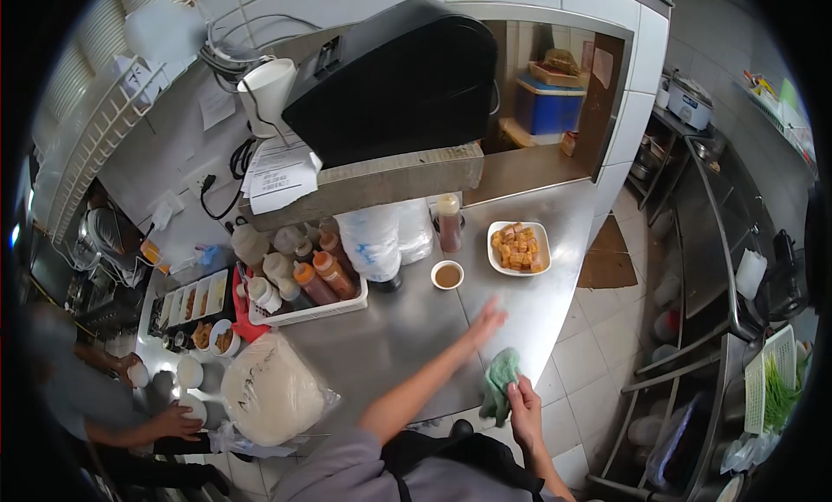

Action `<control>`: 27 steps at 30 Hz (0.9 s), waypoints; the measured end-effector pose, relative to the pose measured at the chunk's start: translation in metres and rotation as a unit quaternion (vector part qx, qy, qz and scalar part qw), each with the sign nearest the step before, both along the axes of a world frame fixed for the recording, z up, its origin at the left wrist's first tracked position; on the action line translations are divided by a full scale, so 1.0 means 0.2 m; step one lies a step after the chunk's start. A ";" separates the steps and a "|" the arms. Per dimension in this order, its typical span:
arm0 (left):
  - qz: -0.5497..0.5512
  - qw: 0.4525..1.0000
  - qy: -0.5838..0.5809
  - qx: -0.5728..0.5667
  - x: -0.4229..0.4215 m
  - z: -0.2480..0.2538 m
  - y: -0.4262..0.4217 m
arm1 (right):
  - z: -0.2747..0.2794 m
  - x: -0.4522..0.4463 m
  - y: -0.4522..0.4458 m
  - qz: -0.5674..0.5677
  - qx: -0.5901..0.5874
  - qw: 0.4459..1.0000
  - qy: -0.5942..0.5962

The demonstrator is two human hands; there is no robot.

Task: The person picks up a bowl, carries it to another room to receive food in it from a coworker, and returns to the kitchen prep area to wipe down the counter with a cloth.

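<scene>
My left hand (489, 322) reaches over the steel counter (407, 337) with its fingers stretched out and nothing in them. It is nearest to a square white bowl (518, 273) of browned cubed food (520, 244) and a small round cup of brown sauce (447, 276). Whether its fingertips touch the counter, I cannot tell. At the counter's front edge, my right hand (525, 408) grips a crumpled green cloth (498, 386). Behind the sauce cup stands a squeeze bottle (450, 224) holding brown liquid.
A white basket (322, 314) of several sauce bottles stands left of centre, near a large plastic bag (270, 389) of pale contents. At far left, a co-worker's hands (178, 422) handle small white containers. A black machine (394, 81) overhangs the counter. Steel shelving (706, 355) lines the right.
</scene>
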State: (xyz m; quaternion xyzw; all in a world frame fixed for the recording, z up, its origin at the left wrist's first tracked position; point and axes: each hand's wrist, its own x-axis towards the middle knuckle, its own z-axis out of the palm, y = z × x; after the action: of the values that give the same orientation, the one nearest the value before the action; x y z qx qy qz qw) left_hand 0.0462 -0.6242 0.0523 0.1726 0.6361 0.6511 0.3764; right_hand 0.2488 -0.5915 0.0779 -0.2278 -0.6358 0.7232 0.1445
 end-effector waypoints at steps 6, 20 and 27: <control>0.044 0.998 0.040 0.022 0.48 -0.02 -0.52 | 0.16 -0.18 -0.10 0.093 0.194 0.977 0.009; 0.324 0.912 0.249 -0.027 0.50 0.22 -0.92 | 0.09 -0.32 -0.47 0.365 -0.323 0.871 -0.065; 0.223 0.913 0.341 0.024 0.64 0.26 -0.99 | 0.19 -0.48 -0.76 0.280 -0.291 0.914 -0.040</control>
State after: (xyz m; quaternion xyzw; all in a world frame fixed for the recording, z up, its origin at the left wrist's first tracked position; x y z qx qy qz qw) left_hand 0.1739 -0.8221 0.1038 0.2466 0.7318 0.6349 -0.0223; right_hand 0.1526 -0.7437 0.1161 -0.1012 -0.4398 0.8775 -0.1626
